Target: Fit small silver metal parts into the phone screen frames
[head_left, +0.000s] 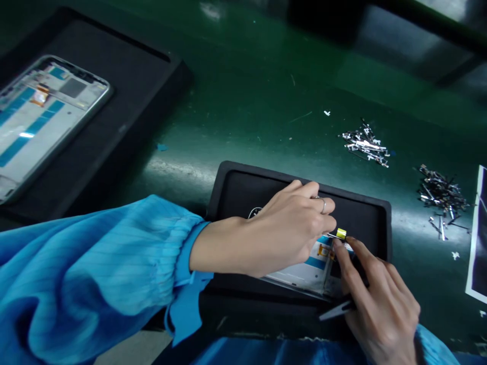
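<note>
A phone frame (294, 276) with blue strips and an orange flex piece lies in a black foam tray (385, 228). Over its upper part, my left hand (285, 228) is closed with curled fingers, and whatever they grip is hidden. My right hand (380, 294) is closed at the frame's right end. Its thumb and index fingertips meet at a thin strip beside a small yellow tab (341, 233). Tweezers (337, 310) are tucked in the same hand, their grey tips pointing left below the frame. My left hand covers much of the frame.
At the left, a second phone frame (49, 137) rests on a larger black foam block (125, 66). Two piles of small strip parts (365, 144) and dark parts (443, 190) lie on the green table (243, 101). A white-edged sheet (474, 253) is at the right edge.
</note>
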Tool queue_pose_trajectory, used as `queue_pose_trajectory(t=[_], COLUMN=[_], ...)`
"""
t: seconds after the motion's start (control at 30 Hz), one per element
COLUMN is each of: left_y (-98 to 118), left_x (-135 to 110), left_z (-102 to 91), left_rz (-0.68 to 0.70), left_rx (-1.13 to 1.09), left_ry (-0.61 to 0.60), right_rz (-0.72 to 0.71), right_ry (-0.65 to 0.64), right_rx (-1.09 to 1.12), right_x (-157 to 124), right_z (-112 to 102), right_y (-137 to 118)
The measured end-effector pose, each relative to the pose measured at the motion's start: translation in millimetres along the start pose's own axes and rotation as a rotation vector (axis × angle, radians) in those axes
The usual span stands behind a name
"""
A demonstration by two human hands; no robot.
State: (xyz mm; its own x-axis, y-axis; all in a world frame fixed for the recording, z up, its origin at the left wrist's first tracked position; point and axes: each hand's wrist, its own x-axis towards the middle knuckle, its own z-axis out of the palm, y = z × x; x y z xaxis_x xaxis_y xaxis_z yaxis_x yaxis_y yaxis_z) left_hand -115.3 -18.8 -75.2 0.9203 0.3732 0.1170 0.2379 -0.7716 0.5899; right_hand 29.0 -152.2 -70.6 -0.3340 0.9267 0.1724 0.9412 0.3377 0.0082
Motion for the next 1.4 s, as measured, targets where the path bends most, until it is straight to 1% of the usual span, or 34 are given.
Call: queue_pose_trajectory(t=[0.13,0.27,0.4,0.47,0.53,0.7,0.83,0.9,0.97,1.0,1.07,1.1,1.13,1.2,1.27,1.33,1.4], left_y=[1.1,2.4,-0.3,-2.2,-3.1,-1.3,-1.0,0.3,2.5,3.3,2.9,1.2,-1.8,-10.9,-21.6,-30.5,-35.6], left_x=[4.0,5.4,2.9,1.3,0.3,0.9,2.0,3.3,4.6,4.8,3.2,1.2,-1.5,-8.2,-13.9,-17.1,-18.0], left_z=[-2.4,-5.3,-5.6,-4.0,-1.8,2.4,7.0,7.4,3.4,-0.6,-12.0,-18.5,-24.6,-33.4,-35.9,-33.8,-31.0], left_rz=[-0.060,-0.062,-0.056,-0.038,-0.036,-0.083,-0.039,-0.037,-0.054,-0.062,-0.078,-0.097,-0.122,-0.167,-0.204,-0.227,-0.219], left_rx=[0.023,0.044,0.003,-0.008,-0.004,-0.013,0.055,0.072,0.074,0.072,0.085,0.119,0.172,0.299,0.379,0.363,0.323], left_ry=[-0.090,-0.156,-0.209,-0.202,-0.168,-0.116,-0.033,-0.016,-0.037,-0.067,-0.133,-0.146,-0.139,-0.086,-0.054,-0.052,-0.044], right_rz=[0.000,0.010,0.009,0.011,0.020,0.016,-0.003,-0.007,-0.006,-0.006,-0.006,-0.007,-0.007,-0.006,-0.017,-0.011,0.024], right_ry=[0.016,0.022,0.021,0.024,0.029,0.032,0.012,-0.001,0.002,0.007,0.015,0.018,0.020,0.026,0.019,-0.001,0.011], right_rx=[0.018,0.039,0.038,0.045,0.051,0.050,0.001,-0.024,-0.027,-0.020,-0.006,-0.007,-0.012,-0.016,0.007,0.039,0.059], right_x=[7.4,12.5,10.8,9.4,8.8,10.2,12.8,14.1,15.1,15.5,16.1,16.3,16.4,15.3,11.1,2.6,-8.8], right_z=[-0.7,-0.2,1.0,1.6,2.0,2.4,2.3,2.6,3.3,3.7,4.7,5.2,5.8,6.8,7.1,6.8,7.5], right_y=[-3.7,-5.6,-4.7,-4.2,-3.9,-4.0,-4.6,-5.1,-5.9,-6.3,-7.2,-7.7,-8.1,-8.3,-7.0,-3.1,3.9])
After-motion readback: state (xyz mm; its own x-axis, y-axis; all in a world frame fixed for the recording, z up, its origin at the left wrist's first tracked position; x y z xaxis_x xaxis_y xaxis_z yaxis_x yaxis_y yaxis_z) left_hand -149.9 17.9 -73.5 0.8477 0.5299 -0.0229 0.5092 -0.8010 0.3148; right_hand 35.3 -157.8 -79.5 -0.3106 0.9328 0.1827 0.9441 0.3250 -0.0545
